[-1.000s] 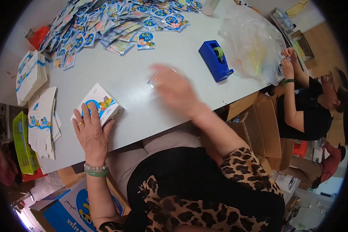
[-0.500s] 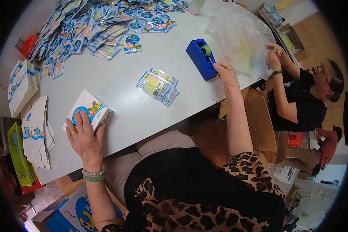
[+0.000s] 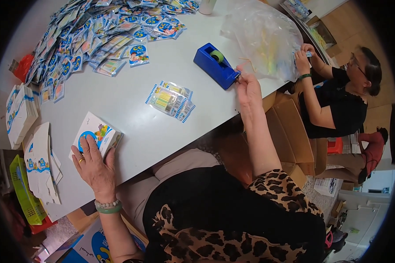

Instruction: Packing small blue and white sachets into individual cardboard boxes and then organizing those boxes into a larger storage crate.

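My left hand (image 3: 93, 164) rests flat on a small white carton with a blue and yellow print (image 3: 97, 136) near the table's front edge, fingers spread over its top. My right hand (image 3: 247, 84) reaches out to the cutter end of a blue tape dispenser (image 3: 216, 65) and pinches at the tape there. A small stack of clear sachets with blue-striped edges (image 3: 171, 100) lies on the white table (image 3: 131, 105) between my two hands.
A large heap of blue and white sachets (image 3: 96, 35) covers the far left of the table. Flat cartons (image 3: 19, 111) are stacked at the left edge. A clear plastic bag (image 3: 263, 39) lies far right, where another person (image 3: 338, 101) handles a packet. Cardboard boxes (image 3: 289, 127) stand below.
My right hand swept from the middle of the table to the tape dispenser, leaving the small stack of sachets lying there. My left hand stayed on the carton.
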The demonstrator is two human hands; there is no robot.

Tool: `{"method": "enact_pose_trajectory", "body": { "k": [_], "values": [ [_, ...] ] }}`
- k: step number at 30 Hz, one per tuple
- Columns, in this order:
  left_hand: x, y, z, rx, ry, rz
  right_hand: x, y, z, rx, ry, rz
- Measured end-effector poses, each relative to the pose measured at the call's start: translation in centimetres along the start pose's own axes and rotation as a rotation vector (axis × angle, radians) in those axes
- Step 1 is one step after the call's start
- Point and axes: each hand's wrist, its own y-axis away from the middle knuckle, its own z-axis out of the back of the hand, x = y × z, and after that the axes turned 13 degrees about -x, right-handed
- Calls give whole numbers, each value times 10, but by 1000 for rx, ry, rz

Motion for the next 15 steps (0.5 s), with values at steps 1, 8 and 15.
{"method": "enact_pose_trajectory", "body": {
  "k": [1,8,15],
  "values": [
    [0,0,1,-1,-3,-2,-3,4,1,-14,-27,-2],
    [0,0,1,6,7,11,-3,14,4,-78,-41,2],
    [-4,-1,-5,12,25,-8,9,11,17,-34,-23,-56]
  ]
}}
